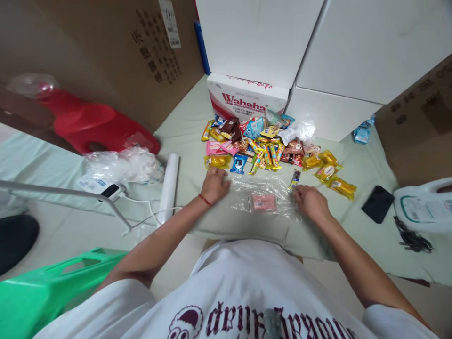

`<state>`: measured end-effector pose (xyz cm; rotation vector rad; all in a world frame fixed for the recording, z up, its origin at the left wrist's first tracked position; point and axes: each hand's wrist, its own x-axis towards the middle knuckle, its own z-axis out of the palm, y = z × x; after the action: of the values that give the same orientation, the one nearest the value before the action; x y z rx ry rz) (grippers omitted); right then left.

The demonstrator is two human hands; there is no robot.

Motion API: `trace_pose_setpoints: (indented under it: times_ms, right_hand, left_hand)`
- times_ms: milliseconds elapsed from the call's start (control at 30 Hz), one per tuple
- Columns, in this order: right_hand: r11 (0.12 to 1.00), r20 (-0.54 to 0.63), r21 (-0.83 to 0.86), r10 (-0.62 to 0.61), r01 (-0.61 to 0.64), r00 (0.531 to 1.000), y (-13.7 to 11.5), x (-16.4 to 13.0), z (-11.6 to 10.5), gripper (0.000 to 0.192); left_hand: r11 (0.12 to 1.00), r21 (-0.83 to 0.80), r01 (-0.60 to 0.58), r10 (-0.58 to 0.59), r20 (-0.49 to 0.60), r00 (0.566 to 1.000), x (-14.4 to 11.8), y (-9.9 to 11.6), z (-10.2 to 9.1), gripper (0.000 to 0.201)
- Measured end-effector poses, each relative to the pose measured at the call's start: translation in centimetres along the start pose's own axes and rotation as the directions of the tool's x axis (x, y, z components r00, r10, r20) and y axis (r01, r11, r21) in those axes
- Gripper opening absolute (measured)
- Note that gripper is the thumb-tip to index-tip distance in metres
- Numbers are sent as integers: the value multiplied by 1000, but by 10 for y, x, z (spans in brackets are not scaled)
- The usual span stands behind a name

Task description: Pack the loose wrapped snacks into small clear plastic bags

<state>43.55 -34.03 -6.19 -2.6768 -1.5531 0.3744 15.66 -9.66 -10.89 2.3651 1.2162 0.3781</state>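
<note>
A clear plastic bag [240,193] lies flat in front of me on the pale green cloth. Inside or under its film, I cannot tell which, is a pink packet [264,202]. At the bag's left edge my left hand [214,185] rests with its fingers curled closed on the film. My right hand [312,202] pinches the opposite edge. Just beyond those right fingertips lies a small dark-wrapped snack [295,178]; whether they touch it is unclear. A heap of wrapped snacks [259,146] spreads behind the bag, with yellow-wrapped cakes [342,187] at its right.
A Wahaha carton [247,96] stands behind the heap, against white boxes [261,37]. To the left are a red jug [102,122], crumpled plastic [125,165] and a white roll [170,186]. A black phone [377,204] and a white jug [423,205] lie at right.
</note>
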Motion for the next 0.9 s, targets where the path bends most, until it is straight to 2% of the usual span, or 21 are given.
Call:
trace_pose_setpoints:
  times_ms: [67,133,167,200,233,300,333,400,467,533,600,700,833,900]
  right_hand:
    - [991,-88,-45,-126,123,988,-8,12,-9,34]
    - [955,-48,-24,-297,296,954,-21,29,-11,34]
    - [930,2,-5,-367,367,930,-30,39,-10,34]
    - [911,49,5,-411,412,910,-39,49,-7,34]
    - [904,84,-2,-427,428,901,-49,58,-2,33]
    - [912,102,-55,-399,406,911,-65,75,7,35]
    - [924,106,-71,-369,377,923,-70,82,11,37]
    - [946,144,-49,-311,321,939,-76,95,15,39]
    - [956,226,14,-289,293,930,-74,104,12,26]
    - [944,265,74,-329,321,906,-68,107,5,14]
    - [902,204,132,-430,411,879,-62,103,-3,11]
    - [812,78,193,-572,551,816,-58,79,-11,13]
    - [806,133,192,-587,560,799,-63,33,-6,23]
    - [804,149,260,-581,535,800,-64,14,3,26]
  left_hand:
    - [999,9,41,-38,-217,976,-8,2,-12,18]
    - [1000,0,-8,8,-393,919,-25,14,-25,21]
    - [997,0,-76,69,-431,900,-35,24,-29,23]
    - [985,8,-173,161,-412,897,-46,35,-31,25]
    - [958,21,-287,276,-342,898,-56,48,-29,27]
    - [890,67,-451,456,-133,880,-73,74,-18,29]
    - [870,91,-485,488,-15,873,-78,84,-9,29]
    - [860,134,-492,468,177,866,-82,97,9,29]
    - [874,166,-457,403,277,872,-81,100,23,29]
    - [888,181,-423,356,314,880,-78,97,29,30]
    - [894,186,-408,332,337,881,-78,94,30,33]
    - [900,190,-393,305,370,878,-81,95,29,37]
    - [918,193,-346,258,372,892,-87,98,31,37]
    - [931,189,-311,229,362,904,-88,97,34,34]
